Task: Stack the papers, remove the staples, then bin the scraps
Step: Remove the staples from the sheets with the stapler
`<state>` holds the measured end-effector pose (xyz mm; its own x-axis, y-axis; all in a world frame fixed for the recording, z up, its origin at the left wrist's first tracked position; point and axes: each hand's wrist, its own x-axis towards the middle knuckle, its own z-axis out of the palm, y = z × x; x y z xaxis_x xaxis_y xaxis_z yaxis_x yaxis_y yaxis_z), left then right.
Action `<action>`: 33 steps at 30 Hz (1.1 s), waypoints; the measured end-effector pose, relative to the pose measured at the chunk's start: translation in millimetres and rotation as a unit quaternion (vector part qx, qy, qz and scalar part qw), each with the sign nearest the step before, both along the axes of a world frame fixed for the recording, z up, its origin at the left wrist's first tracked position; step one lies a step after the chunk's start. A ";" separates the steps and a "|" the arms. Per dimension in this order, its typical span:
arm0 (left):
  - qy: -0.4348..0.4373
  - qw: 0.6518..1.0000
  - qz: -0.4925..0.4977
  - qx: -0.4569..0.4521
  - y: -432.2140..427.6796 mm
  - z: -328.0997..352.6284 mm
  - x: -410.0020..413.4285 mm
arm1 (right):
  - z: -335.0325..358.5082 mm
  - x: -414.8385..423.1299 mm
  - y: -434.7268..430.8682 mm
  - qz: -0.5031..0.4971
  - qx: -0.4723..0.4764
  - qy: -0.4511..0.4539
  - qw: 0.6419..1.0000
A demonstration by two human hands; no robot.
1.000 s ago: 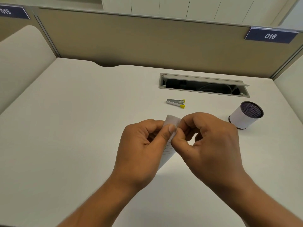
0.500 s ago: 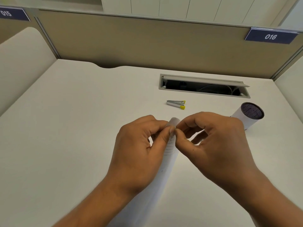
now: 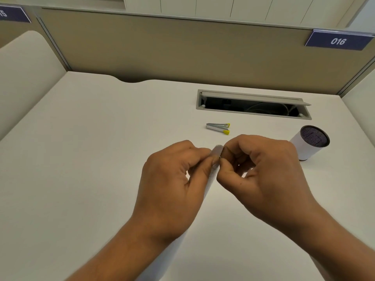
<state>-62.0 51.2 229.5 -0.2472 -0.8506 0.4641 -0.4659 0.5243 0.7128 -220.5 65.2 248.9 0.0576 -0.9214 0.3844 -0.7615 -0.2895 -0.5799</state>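
While both hands are raised above the desk [image 3: 81, 159], the papers [image 3: 217, 152] are held between them and are seen almost edge-on as a narrow white strip. The long axis of the papers runs from the top corner at the fingertips down and to the left, towards the person, passing under the left wrist. The top corner points away, towards the partition.

- Left hand [image 3: 174, 189]: fingers curled, thumb and forefinger pinching the papers just below the top corner.
- Right hand [image 3: 263, 179]: fingers curled, thumb and forefinger pinching at the same corner. Blur prevents confirming whether a staple is between the fingertips.

The staple remover [image 3: 218, 128] lies flat on the desk just beyond the hands, long axis left to right, yellow tips pointing right. The bin [image 3: 308, 142], a white cylinder with a dark mesh interior, stands near the right hand.

Legible writing: a blue plate [image 3: 337, 41] on the partition reads "016". A second plate [image 3: 12, 15] at far left is cut off by the frame edge.
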 end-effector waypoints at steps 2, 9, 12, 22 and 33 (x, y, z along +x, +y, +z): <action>0.048 0.997 0.001 0.052 0.0 1.6 -1.9 | -5.7 1.4 0.1 0.005 -0.018 -0.082 0.996; 0.202 0.952 -0.018 0.227 -9.6 -5.5 0.2 | -17.1 0.5 -1.3 -0.019 -0.100 -0.123 0.987; 0.195 0.955 -0.007 0.221 -16.1 -9.5 2.0 | -26.4 -16.9 -15.7 -0.089 -0.031 -0.236 0.967; 0.198 0.951 0.009 0.238 -33.7 -22.6 -0.1 | -149.7 -166.6 -86.0 -0.360 0.210 -0.244 0.875; 0.184 0.946 0.006 0.267 -59.6 -35.6 -15.0 | -201.7 -212.0 -127.9 -0.379 0.250 -0.189 0.870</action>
<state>-77.0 -8.5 194.0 -0.1416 -0.9897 0.0201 -0.1380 0.0398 0.9896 -432.5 -62.8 47.2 -0.6841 -0.6964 -0.2168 -0.3502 0.5744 -0.7399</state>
